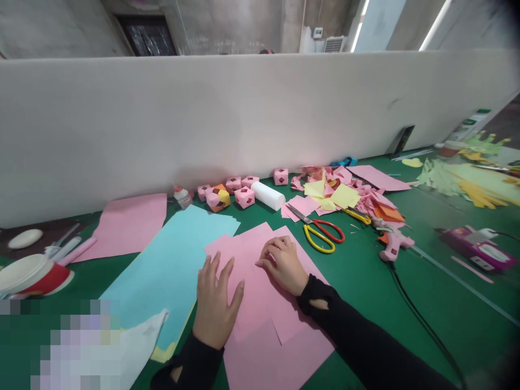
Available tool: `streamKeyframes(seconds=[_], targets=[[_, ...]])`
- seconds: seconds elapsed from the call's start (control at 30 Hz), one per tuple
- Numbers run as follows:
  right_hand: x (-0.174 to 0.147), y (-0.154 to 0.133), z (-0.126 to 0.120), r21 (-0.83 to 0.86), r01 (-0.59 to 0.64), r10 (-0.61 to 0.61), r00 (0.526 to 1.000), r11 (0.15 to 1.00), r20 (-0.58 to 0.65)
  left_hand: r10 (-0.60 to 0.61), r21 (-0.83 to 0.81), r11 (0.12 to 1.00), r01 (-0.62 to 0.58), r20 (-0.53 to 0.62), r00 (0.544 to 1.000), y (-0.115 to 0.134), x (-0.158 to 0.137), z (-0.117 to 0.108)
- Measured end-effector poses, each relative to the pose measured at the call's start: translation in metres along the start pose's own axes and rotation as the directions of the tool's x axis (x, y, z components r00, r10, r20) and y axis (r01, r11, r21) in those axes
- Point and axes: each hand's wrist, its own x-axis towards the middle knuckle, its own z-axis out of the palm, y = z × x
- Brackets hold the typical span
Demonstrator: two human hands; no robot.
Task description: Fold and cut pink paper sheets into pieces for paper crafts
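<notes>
Left hand (215, 306): fingers spread, grasping nothing, over pink paper sheets (254, 303) lying beneath and between both hands. Right hand (284, 265): fingers curled on those sheets; whether pinching, I cannot tell.
Scissors (314, 227): beyond right hand.
Purple power strip (481, 248): far right of right hand; markings illegible.
Red-and-white tub (30, 270): left of left hand, partly cut off.
Wall writing (227, 44): beyond both hands, unreadable.

left hand (216, 304) palm down and spread, right hand (285, 265) palm down and curled, its grip hard to judge
</notes>
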Motion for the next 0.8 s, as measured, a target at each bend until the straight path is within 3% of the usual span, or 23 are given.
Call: streamKeyframes(seconds=[0.1,0.27,0.37,0.57,0.8], targets=[[0.001,0.006,-0.011,-0.04,0.024,-0.026,0.998,0.999,-0.058,-0.046,0.09,0.995,0.038,0.083,0.996,-0.006,-0.003,0.007],[0.004,0.024,-0.037,-0.089,-0.053,0.033,0.975,0.995,-0.219,0.037,0.12,0.991,-0.062,0.205,0.978,-0.006,-0.004,0.006],[0.004,0.025,-0.035,-0.036,-0.066,0.059,0.984,0.997,-0.168,0.059,0.104,0.991,-0.085,0.235,0.97,-0.003,-0.003,0.001],[0.003,0.012,-0.012,-0.044,0.023,-0.022,0.999,0.999,0.025,0.102,0.09,0.987,-0.13,0.27,0.957,0.004,0.0,-0.007],[0.003,0.012,-0.01,-0.026,-0.014,0.016,0.998,1.0,0.065,0.255,0.035,0.958,-0.284,0.346,0.903,0.007,0.002,-0.011]])
